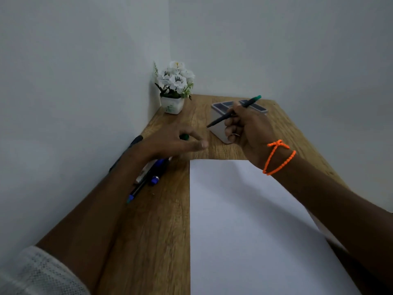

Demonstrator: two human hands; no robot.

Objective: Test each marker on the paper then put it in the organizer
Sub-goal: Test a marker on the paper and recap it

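Starting at the left, our left hand (180,141) hovers low over the desk (161,220) with thumb and fingers pinched on a small green cap (184,137); the hand is blurred, so we take it for the cap of the marker we are testing rather than swear to it; beneath the wrist lie the spare pens (148,175), blue-tipped, their lengths running roughly toward us along the wall side; to the right, our right hand (244,126) grips the green marker (234,111) in a writing hold, fingers curled around the barrel; its long axis slants from the green end up and right, over the organizer (221,128), down to the dark tip pointing left toward the cap; the tip hangs in the air just past the far edge of the paper (244,220), which lies nearer to us and shows no stroke yet; so the right hand is the one to bring the tip back and down onto the sheet; an orange bracelet (278,158) circles that wrist; the surface is wood-grain, set into a corner of plain pale walls, with a potted white flower (175,86) at the back.
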